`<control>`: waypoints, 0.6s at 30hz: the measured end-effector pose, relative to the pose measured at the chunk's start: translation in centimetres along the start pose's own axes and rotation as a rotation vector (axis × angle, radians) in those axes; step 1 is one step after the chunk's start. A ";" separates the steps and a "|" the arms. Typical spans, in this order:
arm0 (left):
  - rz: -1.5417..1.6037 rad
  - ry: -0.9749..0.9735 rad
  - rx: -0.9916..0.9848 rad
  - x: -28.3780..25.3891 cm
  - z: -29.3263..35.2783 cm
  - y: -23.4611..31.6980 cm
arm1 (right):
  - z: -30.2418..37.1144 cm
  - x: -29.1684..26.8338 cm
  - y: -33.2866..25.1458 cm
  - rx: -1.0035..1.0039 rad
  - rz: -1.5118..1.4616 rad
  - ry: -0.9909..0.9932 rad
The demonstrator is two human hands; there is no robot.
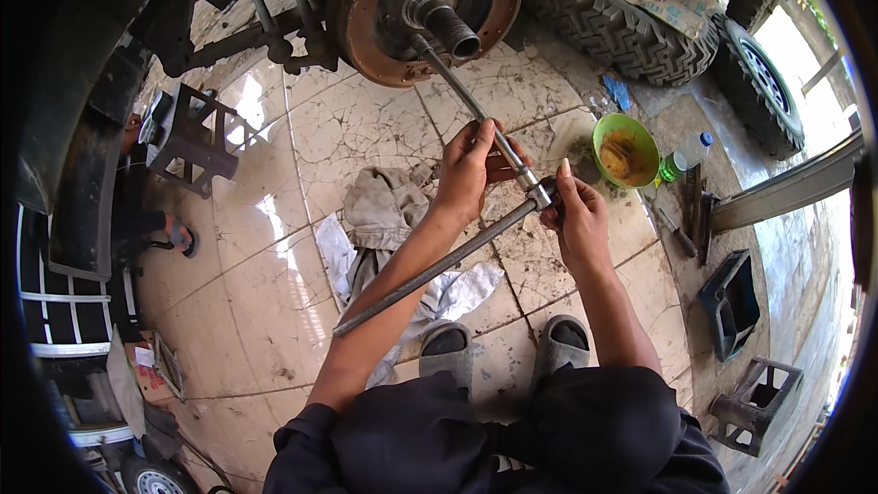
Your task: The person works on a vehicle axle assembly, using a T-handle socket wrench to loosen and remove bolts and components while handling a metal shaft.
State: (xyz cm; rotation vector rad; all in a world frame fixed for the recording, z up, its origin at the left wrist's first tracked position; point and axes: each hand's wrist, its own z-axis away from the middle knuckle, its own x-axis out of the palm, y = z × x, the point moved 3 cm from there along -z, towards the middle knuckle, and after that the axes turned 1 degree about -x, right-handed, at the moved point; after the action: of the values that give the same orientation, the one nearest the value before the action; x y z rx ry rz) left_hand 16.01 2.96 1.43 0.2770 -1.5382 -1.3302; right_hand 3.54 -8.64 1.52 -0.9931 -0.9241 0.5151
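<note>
My left hand (468, 169) is closed around a long steel extension bar (455, 82) that slants away from me. Its far end reaches the lower side of the wheel hub (441, 18), in front of a rusty brake backing plate (366, 41); whether it is seated on anything there I cannot tell. At the near end, my right hand (581, 217) grips the joint where a dark handle bar (430, 270) meets the extension. That handle bar slopes down to the left, passing over my left forearm. Some of the right fingers are hidden behind the joint.
Crumpled cloths (389, 206) lie on the tiles. A green bowl (626, 151), a bottle (686, 157) and a screwdriver (679, 233) are at the right. Large tyres (631, 27) lie at the back right. Plastic stools (197, 142) stand at the sides. Someone's foot (178, 233) shows at left.
</note>
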 end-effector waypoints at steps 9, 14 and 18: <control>0.380 -0.306 -0.134 2.0 0.5 -1.1 | -0.5 0.1 -0.7 -0.059 -0.047 -0.149; 0.312 -0.285 -0.189 2.9 1.0 -0.1 | -0.7 0.3 -1.5 -0.121 -0.025 -0.127; 0.327 -0.303 -0.182 3.1 0.5 -0.2 | -0.8 0.5 -1.1 -0.151 -0.077 -0.068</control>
State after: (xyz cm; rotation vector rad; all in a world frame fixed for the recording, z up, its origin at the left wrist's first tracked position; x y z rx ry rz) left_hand 14.17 0.98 2.99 -0.2931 -1.6131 -1.2762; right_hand 4.44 -9.16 2.55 -1.0768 -1.0703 0.4216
